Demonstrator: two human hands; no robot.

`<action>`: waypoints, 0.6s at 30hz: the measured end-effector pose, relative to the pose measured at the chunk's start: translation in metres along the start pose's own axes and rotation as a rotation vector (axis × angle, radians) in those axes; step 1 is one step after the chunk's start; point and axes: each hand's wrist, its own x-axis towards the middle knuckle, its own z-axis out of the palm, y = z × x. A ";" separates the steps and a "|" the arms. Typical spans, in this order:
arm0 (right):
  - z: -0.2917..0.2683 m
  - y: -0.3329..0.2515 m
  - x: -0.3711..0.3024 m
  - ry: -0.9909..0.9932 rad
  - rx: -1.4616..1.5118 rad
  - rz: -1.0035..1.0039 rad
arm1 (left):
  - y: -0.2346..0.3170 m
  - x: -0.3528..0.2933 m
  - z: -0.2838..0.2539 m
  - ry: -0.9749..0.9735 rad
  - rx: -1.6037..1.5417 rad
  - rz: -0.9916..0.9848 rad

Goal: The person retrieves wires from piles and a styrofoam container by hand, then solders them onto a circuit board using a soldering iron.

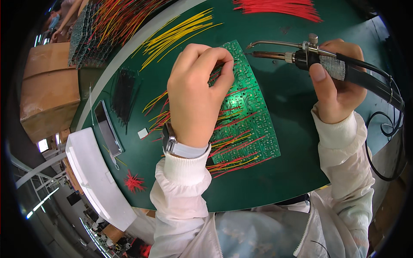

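Observation:
A green circuit board [267, 129] lies on the table with its solder side up, and rows of red and yellow wires [234, 139] stick out from it toward the left. Over the board's upper left part is my left hand [195, 90], thumb and fingertips pinched together. Whatever sits between those fingertips is hidden behind the hand. My right hand [340, 90] grips a soldering iron [301, 59] with a thin curved metal feed tube [275, 43] clamped above its barrel. The iron's tip points left, close to the board's upper right edge and apart from the left hand.
Loose yellow wires [180, 34], red wires [277, 7] and black wires [122, 94] lie on the green table [297, 172]. A phone [108, 129] and a small red bundle [134, 181] are at the left. The iron's black cable [374, 84] runs right. Stacked wired boards [88, 36] stand far left.

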 end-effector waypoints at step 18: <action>0.000 0.007 -0.006 -0.080 -0.030 0.005 | -0.004 0.000 0.003 0.047 0.039 0.057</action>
